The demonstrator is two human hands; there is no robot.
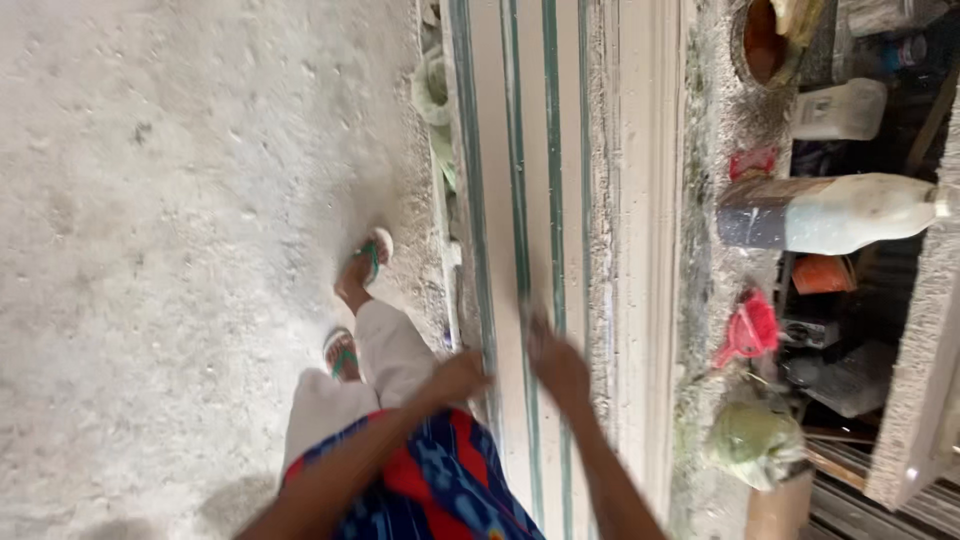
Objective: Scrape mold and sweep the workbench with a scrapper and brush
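Observation:
Several long pale sheets with green edges, probably glass panes, lie stacked on a dusty bench and run away from me. My left hand rests at the near left edge of the stack, fingers curled against it. My right hand lies flat on top of the sheets, fingers spread and blurred. I cannot tell whether either hand grips a sheet. My feet in green-strapped sandals stand on the concrete floor to the left.
A dusty plastic bottle lies on its side at the right. Near it are a white container, a red plastic piece, a greenish bundle and an orange-lined pot. Grey concrete floor spreads left.

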